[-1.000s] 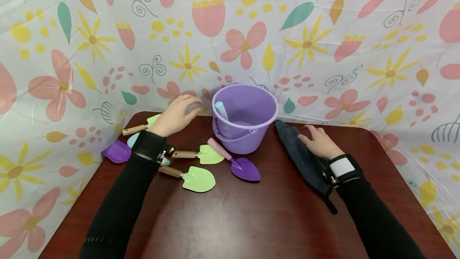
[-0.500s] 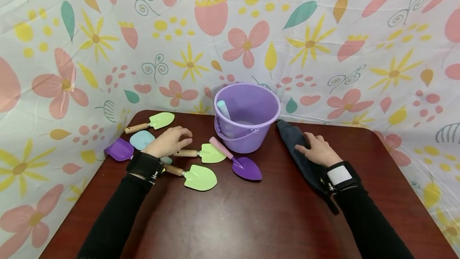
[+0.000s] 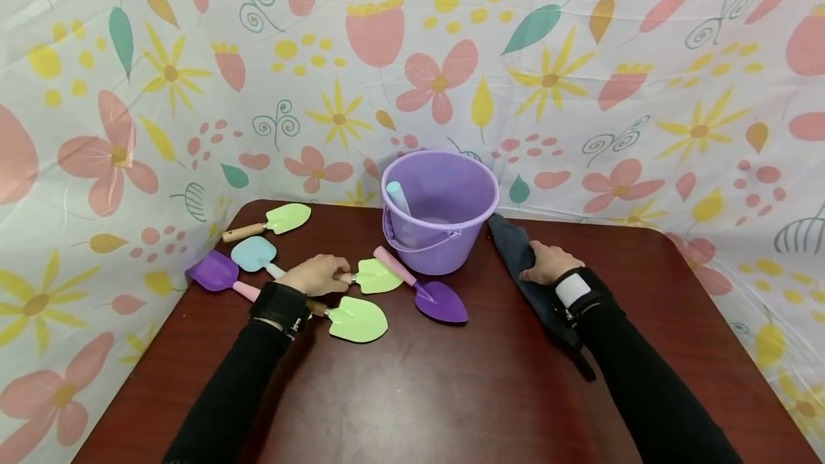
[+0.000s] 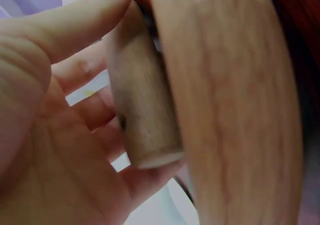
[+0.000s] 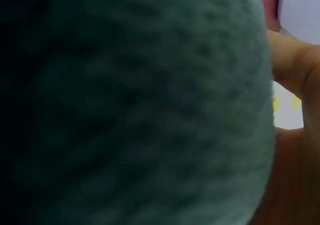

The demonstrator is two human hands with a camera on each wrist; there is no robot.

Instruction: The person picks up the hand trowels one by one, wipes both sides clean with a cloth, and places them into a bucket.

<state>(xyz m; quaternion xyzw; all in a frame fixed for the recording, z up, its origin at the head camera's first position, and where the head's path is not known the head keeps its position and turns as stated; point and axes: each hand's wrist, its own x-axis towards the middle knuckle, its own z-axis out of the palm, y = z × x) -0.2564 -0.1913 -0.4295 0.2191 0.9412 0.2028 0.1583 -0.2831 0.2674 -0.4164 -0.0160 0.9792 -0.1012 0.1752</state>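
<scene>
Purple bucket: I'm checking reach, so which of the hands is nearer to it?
Right. The right hand grips the dark cloth just beside the purple bucket; the left hand grips a wooden trowel handle farther left.

The left hand (image 3: 317, 274) is lying over the handle of a trowel (image 3: 372, 276), whose blade is pointing right of it. A second trowel (image 3: 348, 318) is lying just nearer than this hand; a shovel (image 3: 425, 294) is lying further right. Two scoops (image 3: 253, 254) are sitting left of the hand, another trowel (image 3: 273, 221) beyond them. The bucket (image 3: 440, 210) is standing between the hands, further back. The right hand (image 3: 548, 263) is resting on a cloth (image 3: 515, 249), which is touching the bucket.
</scene>
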